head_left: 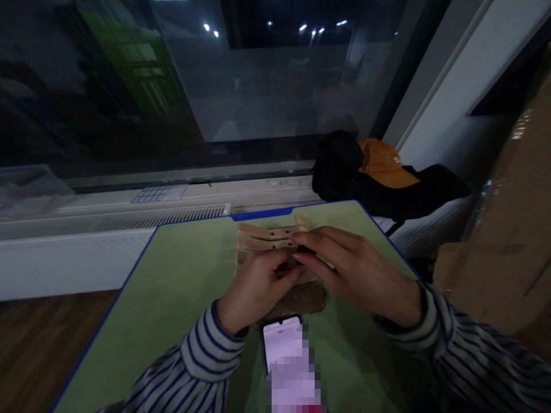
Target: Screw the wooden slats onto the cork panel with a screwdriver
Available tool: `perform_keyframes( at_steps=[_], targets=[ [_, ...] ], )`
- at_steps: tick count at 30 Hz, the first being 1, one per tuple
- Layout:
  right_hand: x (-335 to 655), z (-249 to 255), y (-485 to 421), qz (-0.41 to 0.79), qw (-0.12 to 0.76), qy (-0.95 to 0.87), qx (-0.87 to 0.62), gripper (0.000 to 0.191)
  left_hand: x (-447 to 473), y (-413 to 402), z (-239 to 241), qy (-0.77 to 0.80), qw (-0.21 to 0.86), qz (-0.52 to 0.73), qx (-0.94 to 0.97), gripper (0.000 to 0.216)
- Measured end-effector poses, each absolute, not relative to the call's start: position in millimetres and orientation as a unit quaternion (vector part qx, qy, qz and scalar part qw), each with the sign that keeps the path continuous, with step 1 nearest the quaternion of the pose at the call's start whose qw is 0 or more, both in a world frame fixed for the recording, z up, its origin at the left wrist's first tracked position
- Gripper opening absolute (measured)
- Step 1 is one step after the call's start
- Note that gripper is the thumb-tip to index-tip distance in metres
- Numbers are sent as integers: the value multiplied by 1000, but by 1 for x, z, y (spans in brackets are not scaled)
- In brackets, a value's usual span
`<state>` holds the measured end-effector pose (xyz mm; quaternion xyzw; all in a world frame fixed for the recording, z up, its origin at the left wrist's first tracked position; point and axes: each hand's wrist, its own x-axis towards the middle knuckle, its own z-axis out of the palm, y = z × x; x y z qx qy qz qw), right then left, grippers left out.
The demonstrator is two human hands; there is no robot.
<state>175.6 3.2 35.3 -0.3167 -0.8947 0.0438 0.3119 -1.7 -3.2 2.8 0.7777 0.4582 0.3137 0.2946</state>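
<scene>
Pale wooden pieces with small dark holes lie side by side on the green table, just beyond my hands. My left hand is closed, thumb and fingers meeting low over the near edge of the wood; what they pinch is hidden. Beside it, my right hand comes in from the right with its fingertips closed around a small dark thing, too dim to name. The fingertips of both hands nearly touch. Under them lies a brown, shiny flat thing, partly covered by my left hand.
A lit phone lies on the green tabletop close to me. Behind the blue-edged table are a radiator and a dark window. An orange cap rests on dark cloth at the right, near a cardboard box.
</scene>
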Motion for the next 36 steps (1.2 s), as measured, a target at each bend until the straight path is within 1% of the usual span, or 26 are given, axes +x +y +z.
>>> perform_keyframes(
  at_steps=[4,11,15,17,24,30,36],
  targets=[
    [176,32,5,28,321,-895,-309,26,0,-4,2,459,303,318,772,13],
    [176,34,5,34,320,-894,-311,24,-2,-4,3,491,278,333,756,11],
    [177,37,3,53,301,-899,-315,34,-3,-4,1,485,282,336,757,11],
    [177,38,2,59,297,-901,-312,36,-3,-4,1,476,292,337,758,12],
    [177,36,4,42,310,-899,-308,25,-2,-3,3,463,303,320,769,13],
    [176,34,4,38,309,-900,-305,24,-3,-3,4,447,309,323,775,14],
    [175,32,4,41,325,-895,-304,25,-1,-4,3,472,289,318,770,15]
  ],
)
